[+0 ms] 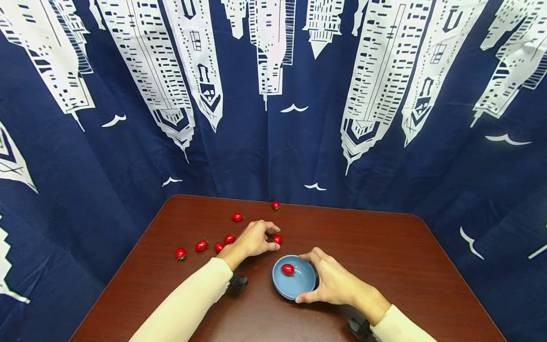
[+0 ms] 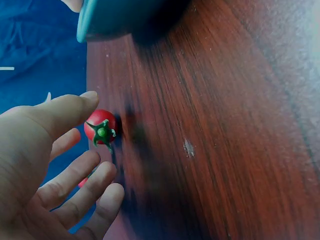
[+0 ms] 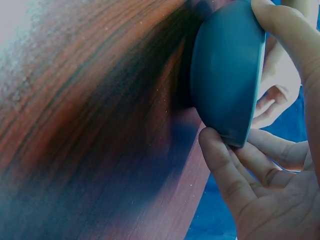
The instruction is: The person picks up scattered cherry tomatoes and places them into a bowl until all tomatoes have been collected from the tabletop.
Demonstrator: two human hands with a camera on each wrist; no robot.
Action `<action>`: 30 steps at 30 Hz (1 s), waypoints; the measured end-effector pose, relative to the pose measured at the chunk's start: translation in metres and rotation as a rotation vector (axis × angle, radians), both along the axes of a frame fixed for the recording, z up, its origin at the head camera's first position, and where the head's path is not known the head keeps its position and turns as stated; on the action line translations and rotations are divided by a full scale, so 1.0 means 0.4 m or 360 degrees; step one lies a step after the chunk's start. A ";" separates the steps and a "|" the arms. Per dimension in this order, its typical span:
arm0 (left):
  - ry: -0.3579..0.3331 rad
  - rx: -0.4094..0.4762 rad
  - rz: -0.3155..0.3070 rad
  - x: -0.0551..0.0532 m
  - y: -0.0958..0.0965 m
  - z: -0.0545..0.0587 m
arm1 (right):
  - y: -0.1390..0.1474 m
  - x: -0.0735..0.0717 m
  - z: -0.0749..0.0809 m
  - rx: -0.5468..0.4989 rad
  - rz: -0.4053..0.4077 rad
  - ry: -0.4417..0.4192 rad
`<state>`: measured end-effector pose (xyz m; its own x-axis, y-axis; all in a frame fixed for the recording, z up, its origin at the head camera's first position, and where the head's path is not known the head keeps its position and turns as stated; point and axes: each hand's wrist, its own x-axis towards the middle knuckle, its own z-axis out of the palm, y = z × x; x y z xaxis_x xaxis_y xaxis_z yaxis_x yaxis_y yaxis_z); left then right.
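Red tomatoes [image 1: 201, 245], blue bowl [image 1: 300, 286]

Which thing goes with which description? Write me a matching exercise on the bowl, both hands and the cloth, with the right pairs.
1. Bowl
2. Left hand
3. Right hand
4. Cloth

A. Gripping the bowl
B. Navy, with white buildings
C. Beside a loose tomato
D. Blue, one tomato inside

Pairs: 1-D, 2-C, 3-A, 4-B

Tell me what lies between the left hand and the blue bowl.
Only bare tabletop separates the left hand from the bowl in the head view.
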<state>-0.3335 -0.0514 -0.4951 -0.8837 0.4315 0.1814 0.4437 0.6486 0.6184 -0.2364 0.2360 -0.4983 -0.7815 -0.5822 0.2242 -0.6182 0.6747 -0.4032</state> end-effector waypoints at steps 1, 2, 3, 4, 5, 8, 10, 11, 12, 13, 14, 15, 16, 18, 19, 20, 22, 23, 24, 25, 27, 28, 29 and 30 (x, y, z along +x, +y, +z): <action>-0.0005 -0.0010 0.0002 -0.002 0.004 -0.003 | 0.001 0.001 -0.001 -0.0001 0.0002 -0.0004; -0.0006 -0.0017 0.0004 -0.005 0.006 -0.005 | 0.002 0.001 -0.001 -0.0005 0.0004 -0.0006; -0.0001 -0.0020 0.0007 -0.008 0.008 -0.008 | 0.002 0.002 -0.002 -0.0008 0.0007 -0.0005; 0.0012 -0.0027 0.0007 -0.012 0.009 -0.013 | 0.002 0.002 -0.002 -0.0011 0.0010 -0.0001; 0.0017 -0.0039 0.0008 -0.017 0.010 -0.017 | 0.003 0.002 -0.002 -0.0014 0.0013 0.0004; 0.0094 -0.0044 -0.0022 -0.048 0.004 -0.054 | 0.003 0.001 -0.002 -0.0022 0.0014 0.0017; 0.0159 -0.0031 -0.0042 -0.084 -0.002 -0.104 | 0.002 0.000 0.000 -0.0019 0.0018 0.0012; 0.0200 -0.0036 -0.0046 -0.102 -0.004 -0.130 | 0.002 0.000 0.000 -0.0017 0.0019 0.0008; 0.0246 -0.0026 -0.0058 -0.120 -0.007 -0.156 | 0.001 -0.001 0.001 -0.0015 0.0017 0.0002; 0.0255 -0.0028 -0.0063 -0.128 -0.009 -0.166 | 0.001 -0.001 0.002 -0.0013 0.0015 -0.0004; 0.0236 -0.0027 -0.0067 -0.126 -0.011 -0.159 | 0.001 -0.001 0.002 -0.0010 0.0013 -0.0010; 0.0222 -0.0008 -0.0062 -0.123 -0.010 -0.157 | 0.000 -0.001 0.003 -0.0009 0.0012 -0.0014; 0.0203 -0.0002 -0.0070 -0.112 -0.011 -0.140 | 0.000 -0.001 0.003 -0.0007 0.0007 -0.0018; 0.0184 0.0020 -0.0075 -0.084 -0.013 -0.102 | 0.000 -0.002 0.003 -0.0007 0.0001 -0.0019; 0.0149 0.0025 -0.0064 -0.064 -0.011 -0.075 | -0.001 -0.002 0.003 -0.0006 -0.0001 -0.0018; 0.0143 0.0031 -0.0059 -0.051 -0.011 -0.060 | -0.001 -0.002 0.002 -0.0005 0.0002 -0.0018; 0.0121 0.0026 -0.0033 -0.027 -0.008 -0.037 | -0.002 -0.001 0.002 -0.0007 0.0010 -0.0022; 0.0114 0.0021 -0.0021 -0.019 -0.007 -0.029 | -0.002 -0.001 0.002 -0.0007 0.0015 -0.0024; 0.0066 0.0021 0.0002 -0.005 -0.003 -0.013 | -0.003 -0.001 0.001 -0.0006 0.0018 -0.0025; 0.0059 0.0021 0.0013 0.002 -0.002 -0.008 | -0.002 0.000 0.001 -0.0003 0.0018 -0.0028; 0.0062 0.0035 0.0019 0.010 0.000 -0.001 | -0.001 0.000 0.000 -0.0007 0.0015 -0.0030; 0.0071 0.0042 0.0018 0.012 0.000 0.002 | 0.000 0.000 0.000 -0.0008 0.0009 -0.0029; 0.0081 0.0048 0.0019 0.014 0.000 0.006 | 0.000 0.000 -0.001 -0.0009 0.0004 -0.0026; 0.0089 0.0053 0.0021 0.017 0.000 0.009 | 0.001 -0.001 -0.001 -0.0010 0.0000 -0.0022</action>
<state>-0.3267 -0.0515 -0.4914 -0.8772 0.4131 0.2447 0.4699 0.6342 0.6140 -0.2367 0.2365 -0.4988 -0.7847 -0.5807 0.2170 -0.6125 0.6722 -0.4159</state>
